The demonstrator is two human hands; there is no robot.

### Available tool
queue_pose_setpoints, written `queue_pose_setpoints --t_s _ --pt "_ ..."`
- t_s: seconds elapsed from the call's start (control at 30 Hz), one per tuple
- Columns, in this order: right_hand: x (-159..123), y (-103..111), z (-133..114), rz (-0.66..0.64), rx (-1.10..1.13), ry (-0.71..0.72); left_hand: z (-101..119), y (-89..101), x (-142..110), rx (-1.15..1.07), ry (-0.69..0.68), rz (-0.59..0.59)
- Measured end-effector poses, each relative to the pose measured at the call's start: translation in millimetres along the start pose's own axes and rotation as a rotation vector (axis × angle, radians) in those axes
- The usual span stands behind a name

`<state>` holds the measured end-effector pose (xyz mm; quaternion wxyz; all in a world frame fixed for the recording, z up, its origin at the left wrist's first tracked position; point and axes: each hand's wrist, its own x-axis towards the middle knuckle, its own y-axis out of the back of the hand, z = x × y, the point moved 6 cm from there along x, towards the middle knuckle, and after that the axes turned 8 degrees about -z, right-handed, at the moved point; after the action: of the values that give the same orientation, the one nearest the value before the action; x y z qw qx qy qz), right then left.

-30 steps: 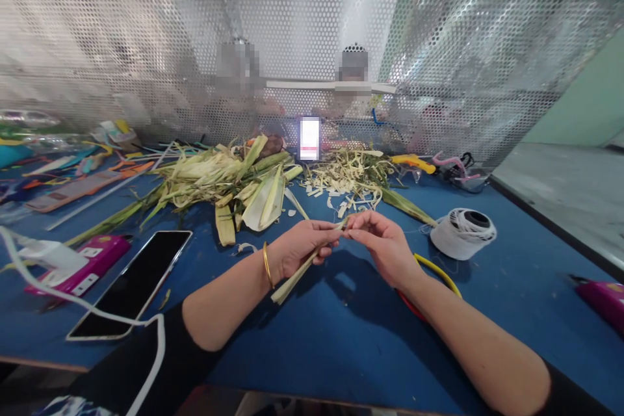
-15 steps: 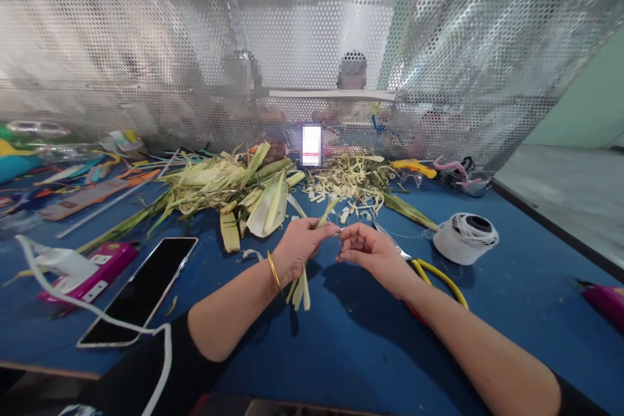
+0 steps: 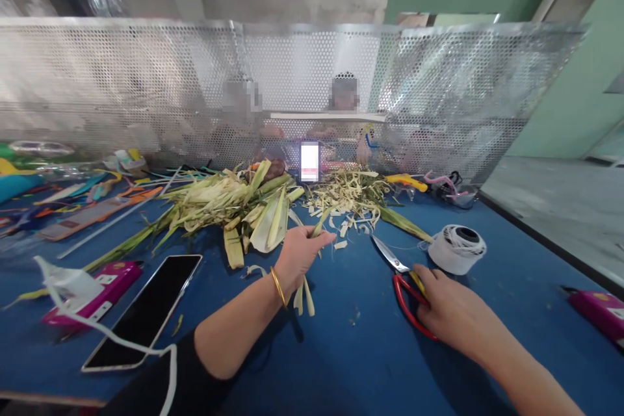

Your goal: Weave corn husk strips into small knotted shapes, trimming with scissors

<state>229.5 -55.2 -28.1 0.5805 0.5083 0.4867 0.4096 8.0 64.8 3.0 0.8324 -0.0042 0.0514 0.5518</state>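
Left grip (image 3: 298, 255): your thumb and fingers pinch a small bundle of corn-husk strips (image 3: 310, 300), whose pale ends hang below your palm.
Right grip (image 3: 446, 302): your fingers curl over the yellow handle of the scissors (image 3: 390, 257); I cannot tell whether they have closed on it.
Scissors: on the worktop (image 3: 351, 364) to the right of your bundle, blades pointing away from you and leftward.
Thread spool (image 3: 455, 260): white, just beyond your right grip.
Husk pile (image 3: 214, 195): beyond your left grip, with shredded scraps (image 3: 348, 192) beside it.
Phone (image 3: 146, 312): dark-screened, left of your left forearm, near a magenta power strip (image 3: 119, 278).
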Motion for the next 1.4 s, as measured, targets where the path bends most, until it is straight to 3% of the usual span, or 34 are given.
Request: queue_pose_setpoints --t_s 0.17,0.23,0.33,0.47,0.63,0.7,0.97,1.23,1.4 --pt "11 0 12 0.061 0.134 -0.056 3 2.3 -1 -0.01 -0.048 0.011" --pt "5 4 19 0.117 0.36 -0.088 5 4.8 0 0.023 -0.097 0.026" --pt "-15 1 11 0.114 0.949 -0.025 7 9.0 1 0.119 -0.176 0.072" --pt "-39 -4 -49 -0.22 1.689 0.305 10 11.6 1 0.251 -0.228 0.123" --pt "-46 7 -109 -0.591 2.105 0.574 16 15.0 -2 0.368 -0.262 0.18" --pt "-45 12 -119 -0.669 2.171 0.607 18 16.0 -3 0.404 -0.28 0.19" --pt "-41 14 -133 -0.76 2.249 0.572 19 18.5 -2 0.473 -0.296 0.229" --pt "-32 19 -137 -0.693 2.252 0.543 21 13.9 -5 0.542 -0.334 0.24" --pt "-28 20 -138 -0.695 2.244 0.44 19 13.8 -3 0.569 -0.317 0.221"
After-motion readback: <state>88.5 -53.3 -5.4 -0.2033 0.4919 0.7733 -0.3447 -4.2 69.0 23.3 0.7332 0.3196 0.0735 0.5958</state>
